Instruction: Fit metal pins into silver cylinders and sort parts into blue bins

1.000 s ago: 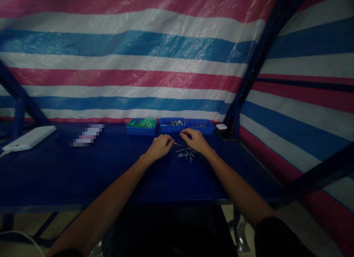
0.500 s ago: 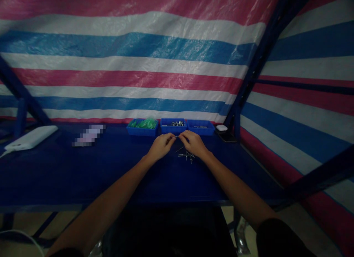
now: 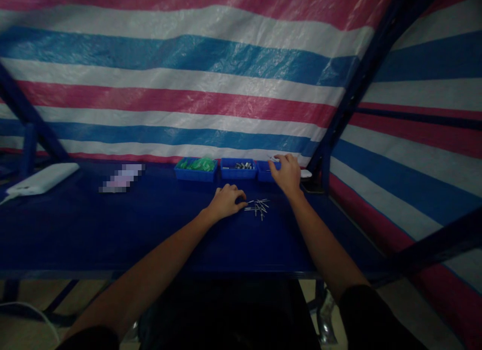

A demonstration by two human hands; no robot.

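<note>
A flat white slab with rounded corners (image 3: 41, 178) lay at the far left of the table (image 3: 150, 234); along the back edge stood three shallow blue plastic trays, the left tray (image 3: 196, 175) heaped with translucent green pieces, the middle tray (image 3: 238, 173) holding short dull metal bits; the left hand (image 3: 226, 202) rested knuckles up, fingers curled, fingertips at the edge of a loose scatter of thin silvery pins (image 3: 258, 206), and whether it gripped one could not be told; the right hand (image 3: 286, 171) hung over the right tray (image 3: 262, 175), fingers drawn together around something pale, too small to make out; a small white oval object (image 3: 306, 173) sat just beside it; the table was smooth, matte, dark blue; behind hung a glossy, crinkled tarp (image 3: 188, 89) striped pink, white and blue, crossed by dark blue metal struts (image 3: 350, 89).
</note>
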